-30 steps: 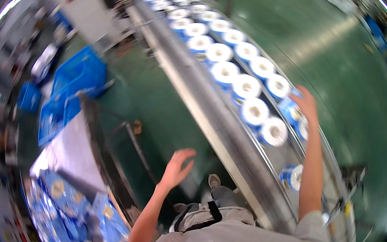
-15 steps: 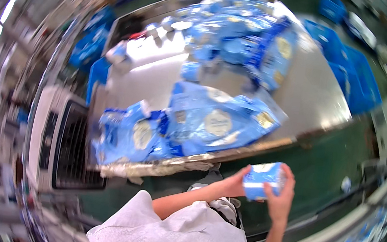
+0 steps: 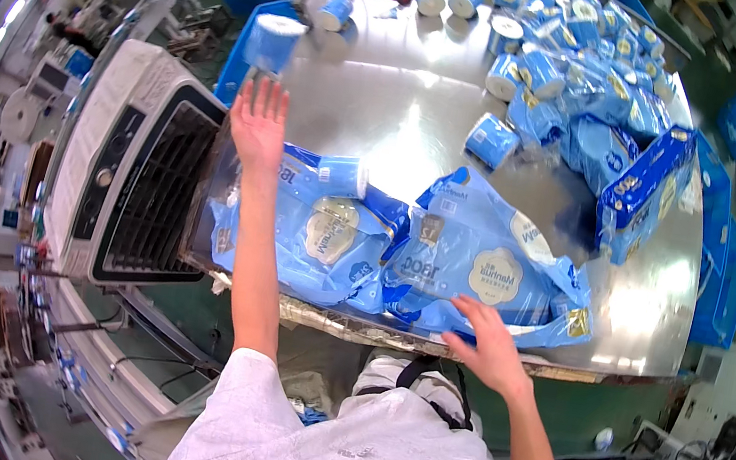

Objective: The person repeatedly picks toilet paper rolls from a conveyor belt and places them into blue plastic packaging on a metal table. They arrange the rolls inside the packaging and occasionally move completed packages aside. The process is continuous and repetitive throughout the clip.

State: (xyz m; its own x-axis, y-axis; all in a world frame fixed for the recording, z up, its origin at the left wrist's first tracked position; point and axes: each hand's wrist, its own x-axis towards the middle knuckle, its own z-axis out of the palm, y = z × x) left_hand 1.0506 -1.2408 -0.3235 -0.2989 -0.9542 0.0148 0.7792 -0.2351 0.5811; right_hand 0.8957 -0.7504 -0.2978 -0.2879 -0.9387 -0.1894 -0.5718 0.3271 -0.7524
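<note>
Currently, I log the following from the head view.
Left grip: left hand (image 3: 258, 121) raised, fingers spread, released; nothing held.
Roll: a blue-wrapped paper roll (image 3: 273, 42) sits just beyond those fingertips, apart from them, seemingly airborne over the desk (image 3: 386, 109) edge.
Right grip: right hand (image 3: 489, 341) lies flat, fingers loose, on the near edge of the large blue bag (image 3: 485, 276); grasping nothing that I can confirm.
Second bag: another blue bag (image 3: 320, 232) lies beside the left forearm.
Beyond the grips: a heap of wrapped rolls (image 3: 580, 81) at the desk's far side.
Step, in my judgement: feeding single rolls toward the bagging area.
Next move calls for: securing the loose roll, then opening a bag mouth with the right hand.
</note>
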